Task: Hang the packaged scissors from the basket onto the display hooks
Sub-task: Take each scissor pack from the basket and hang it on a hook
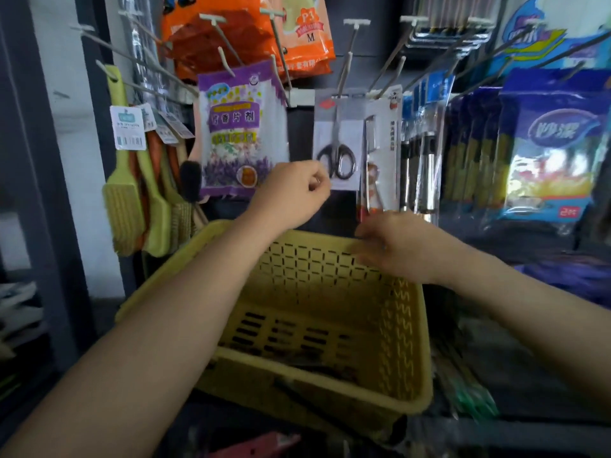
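Where the two bare forearms reach in from the bottom edge, a yellow plastic basket (330,325) sits between them, its slotted floor and perforated walls showing; only a dark blurred shape lies near its front wall, and I cannot tell what that is. Below its front rim a reddish object (261,441) shows, too blurred to name.

Beyond the basket's far rim, the right hand (396,246) hovers with its fingers loosely curled and slightly apart, motion-blurred, just under the lower end of a carded peeler pack (380,153); whether it touches the pack cannot be told. Higher and to the left, the left hand (294,193) is curled with thumb and fingertips drawn together beside the lower left corner of the packaged scissors (337,140); whether they actually pinch the card I cannot tell.

That scissors pack, black handles downward, hangs by its top on a metal display hook (345,66) just left of the peeler pack. Left of it hangs a purple sachet pack (238,133), and further left green and orange brushes (132,193) with barcode tags. Orange packets (248,31) hang above, and blue bags (552,143) fill the hooks at right.
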Available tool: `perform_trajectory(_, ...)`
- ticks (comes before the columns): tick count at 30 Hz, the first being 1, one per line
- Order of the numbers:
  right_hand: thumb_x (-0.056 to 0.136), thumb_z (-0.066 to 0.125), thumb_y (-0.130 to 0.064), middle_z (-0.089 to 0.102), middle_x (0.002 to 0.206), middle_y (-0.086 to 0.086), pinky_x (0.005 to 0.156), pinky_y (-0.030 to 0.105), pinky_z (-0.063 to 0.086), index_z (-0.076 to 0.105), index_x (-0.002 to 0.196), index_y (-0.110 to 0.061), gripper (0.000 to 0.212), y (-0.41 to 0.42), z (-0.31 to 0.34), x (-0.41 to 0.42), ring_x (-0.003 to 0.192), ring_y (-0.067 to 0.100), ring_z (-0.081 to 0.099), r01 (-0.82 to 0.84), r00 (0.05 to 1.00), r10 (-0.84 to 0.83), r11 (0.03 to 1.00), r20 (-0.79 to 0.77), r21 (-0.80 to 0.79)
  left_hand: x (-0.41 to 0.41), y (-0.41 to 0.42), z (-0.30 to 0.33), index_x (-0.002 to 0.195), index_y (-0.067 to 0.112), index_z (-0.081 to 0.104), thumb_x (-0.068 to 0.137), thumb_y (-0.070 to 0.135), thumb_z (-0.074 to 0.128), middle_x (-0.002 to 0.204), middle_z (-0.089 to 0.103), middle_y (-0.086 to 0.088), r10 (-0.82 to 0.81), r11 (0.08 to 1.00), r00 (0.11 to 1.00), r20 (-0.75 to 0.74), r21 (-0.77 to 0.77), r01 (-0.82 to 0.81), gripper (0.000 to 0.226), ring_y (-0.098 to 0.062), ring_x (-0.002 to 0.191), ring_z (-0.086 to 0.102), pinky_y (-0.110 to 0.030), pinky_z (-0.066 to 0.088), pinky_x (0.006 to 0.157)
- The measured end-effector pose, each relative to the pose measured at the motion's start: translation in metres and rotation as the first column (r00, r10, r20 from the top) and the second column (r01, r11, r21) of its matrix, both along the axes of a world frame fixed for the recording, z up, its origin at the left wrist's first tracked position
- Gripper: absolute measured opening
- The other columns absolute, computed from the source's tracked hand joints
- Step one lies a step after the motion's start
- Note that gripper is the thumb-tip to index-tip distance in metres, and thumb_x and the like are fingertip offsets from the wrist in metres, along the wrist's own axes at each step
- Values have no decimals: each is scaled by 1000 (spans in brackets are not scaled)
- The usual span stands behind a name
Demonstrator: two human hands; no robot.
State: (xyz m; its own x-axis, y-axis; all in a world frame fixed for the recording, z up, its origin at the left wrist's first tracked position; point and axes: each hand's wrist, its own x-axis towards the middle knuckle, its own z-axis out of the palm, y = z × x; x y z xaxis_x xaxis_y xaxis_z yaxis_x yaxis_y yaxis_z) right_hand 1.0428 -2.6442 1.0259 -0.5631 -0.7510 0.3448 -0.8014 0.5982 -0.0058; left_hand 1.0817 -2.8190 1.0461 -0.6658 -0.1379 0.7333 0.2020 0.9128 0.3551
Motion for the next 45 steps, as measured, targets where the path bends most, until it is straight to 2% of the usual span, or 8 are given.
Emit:
perform_trajectory(13, 88, 46, 2, 58, 117, 16, 96, 42, 36, 44, 125, -13, 40, -3, -34, 17, 107, 36, 56, 141, 920, -156, 988, -360, -69, 122, 2, -67, 88, 22, 63, 85, 38, 45, 75, 62, 11, 19, 942, 951, 310, -325, 87, 24, -5, 68, 58, -23, 47, 61)
perform_trajectory(17, 87, 47, 4, 52, 123, 17, 97, 44, 39, 45, 125, -9, 41, -18, -27, 8, 112, 37, 52, 175, 942, -182, 983, -283, -51, 140, -11, -101, 66, 20, 54, 89, 38, 33, 55, 51, 8, 70, 947, 981, 183, -322, -7, 36, -11, 49, 51, -26, 39, 44)
perform_trajectory(20, 85, 56, -4, 49, 131, 9, 103, 42, 41, 53, 123, -13, 39, -19, -25, 25, 120, 27, 48, -158, 955, 141, 986, -260, -45, 142, -7, -111, 58, 22, 38, 88, 37, 27, 48, 28, 15, 136, 926, 990, 35, -361, -115, 35, -4, 39, 33, -18, 17, 38)
perform_trajectory(22, 87, 59, -14, 54, 124, -2, 95, 30, 46, 55, 121, -18, 34, -17, -29, 48, 110, 15, 53, -352, 934, 356, 927, -13, 133, 141, -4, -114, 60, 20, 45, 88, 37, 31, 49, 29, 15, 155, 925, 987, 45, -356, -129, 36, -3, 41, 33, -18, 16, 39)
perform_trajectory(26, 94, 46, -31, 57, 122, -9, 90, 25, 44, 48, 131, -24, 38, -15, -44, 72, 106, 7, 55, -377, 858, 138, 823, 494, 425, 145, -2, -118, 64, 17, 48, 90, 31, 37, 53, 39, 9, 180, 934, 976, 126, -334, -129, 31, -10, 45, 40, -22, 22, 41)
perform_trajectory(35, 93, 48, -30, 62, 120, -2, 91, 34, 50, 47, 132, -21, 40, -34, -49, 79, 96, 14, 63, -299, 909, 88, 818, 407, 491, 149, 2, -123, 85, 15, 55, 92, 29, 35, 64, 49, 8, 222, 935, 969, 112, -307, -179, 26, -13, 53, 47, -23, 26, 42)
perform_trajectory(41, 94, 43, -13, 51, 69, -4, 60, 27, 36, 59, 87, -13, 17, -29, -39, 60, 69, 16, 55, -142, 990, 142, 980, 12, 138, 137, -2, -115, 115, 29, 45, 89, 41, 43, 96, 59, 13, 260, 962, 935, 241, -143, -231, 29, -5, 69, 52, -23, 35, 48)
perform_trajectory(45, 95, 41, -9, 67, 94, 20, 72, 47, 57, 59, 92, 1, 21, -11, -30, 28, 78, 29, 71, -4, 959, 99, 942, 267, -337, 120, -6, -104, 120, 27, 43, 87, 47, 45, 99, 61, 9, 326, 945, 908, 265, -82, -316, 39, -13, 80, 57, -28, 43, 58)
